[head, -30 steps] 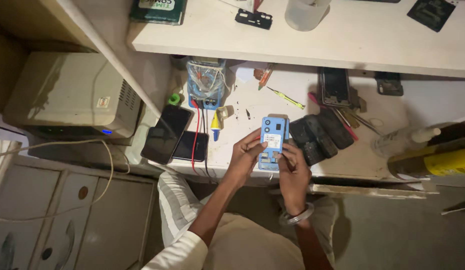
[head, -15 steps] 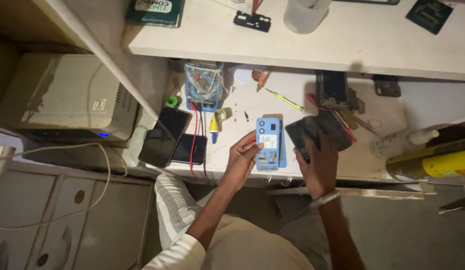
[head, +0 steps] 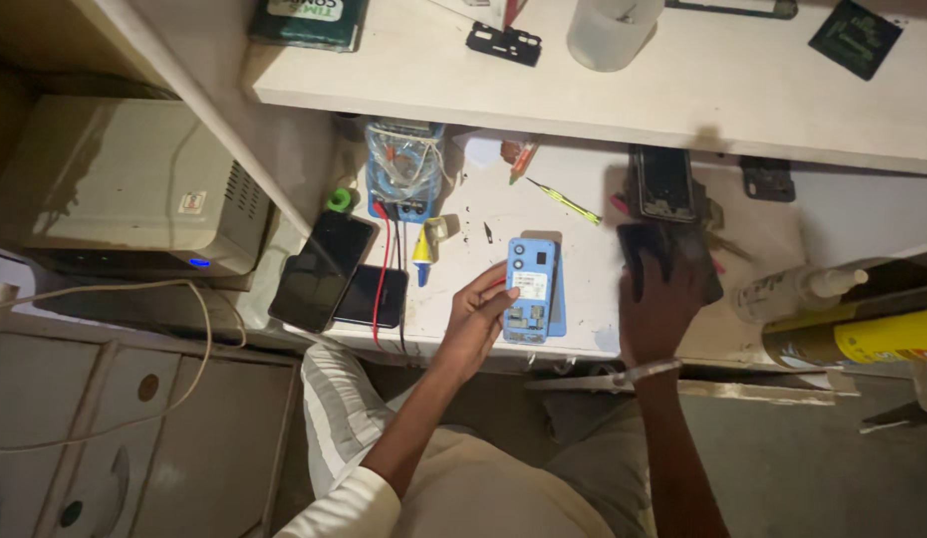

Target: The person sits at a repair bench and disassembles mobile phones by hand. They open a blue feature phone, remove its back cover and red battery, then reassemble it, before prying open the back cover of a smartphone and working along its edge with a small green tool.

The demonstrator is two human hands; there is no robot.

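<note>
In the head view I see the left hand (head: 478, 324) in the middle of the frame, its fingers bent and clamped on the left edge of the blue phone (head: 532, 289). The phone lies flat on the white table (head: 583, 209) with its back open. The right hand (head: 658, 304) is just to the right, fingers apart and pressed flat on a pile of dark phones (head: 672, 249). I think the step here is holding one phone down while feeling for another. Lifting a dark one would need a firm pinch at its edge. At the far right lies a can with a yellow label (head: 862, 339), beside a white bottle (head: 797, 289). A green book (head: 309, 20) is at the top left, and a pale box (head: 125, 189) with a small square sticker is at the left
</note>
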